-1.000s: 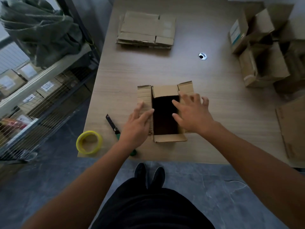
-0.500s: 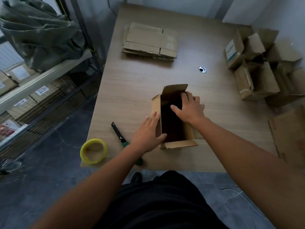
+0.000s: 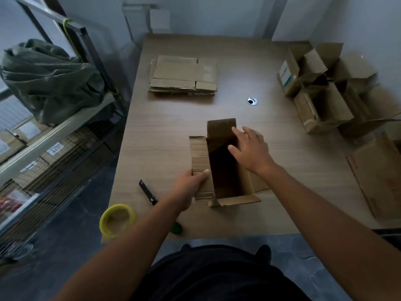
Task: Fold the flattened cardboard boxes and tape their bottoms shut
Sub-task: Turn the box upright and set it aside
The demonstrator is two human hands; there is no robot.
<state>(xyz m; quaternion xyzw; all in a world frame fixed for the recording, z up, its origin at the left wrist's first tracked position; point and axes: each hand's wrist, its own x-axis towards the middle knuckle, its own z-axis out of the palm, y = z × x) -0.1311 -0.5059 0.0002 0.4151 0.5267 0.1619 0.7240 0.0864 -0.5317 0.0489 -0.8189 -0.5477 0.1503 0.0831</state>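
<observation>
**Ana:** Well, where is the box (image 3: 227, 181)?

**Ben:** It sits on the table (image 3: 165, 131), to the right of the yellow tape roll (image 3: 117, 207) and a bit farther from the person. Its open end faces up, and its flaps stick out.

**Ana:** What is the left hand (image 3: 188, 187) doing?

**Ben:** It pinches the left flap (image 3: 198, 157) at the end near the person. The thumb lies on top and the fingers go under. So it is a tight, narrow grip on the cardboard.

**Ana:** Why hold it there?

**Ben:** I think it stops the box from sliding. It also gets that flap ready to fold in.

**Ana:** And the right hand (image 3: 251, 148)?

**Ben:** It is flat and wide, and it holds nothing. It lies on the right side of the box. Its fingertips (image 3: 234, 129) reach the far flap (image 3: 220, 129), which stands up. I think it wants to push that flap down.

**Ana:** So where is the box from the grip?

**Ben:** Most of it lies past the left thumb, to the right and farther away. The dark hole is between the two hands.

**Ana:** Why is the tape so close?

**Ben:** So it is easy to grab, I guess. The knife (image 3: 148, 192) lies just right of the tape roll, between it and the box. The flat boxes (image 3: 184, 77) wait far behind the tape roll. The folded boxes (image 3: 321, 105) stand far to its right.
</observation>
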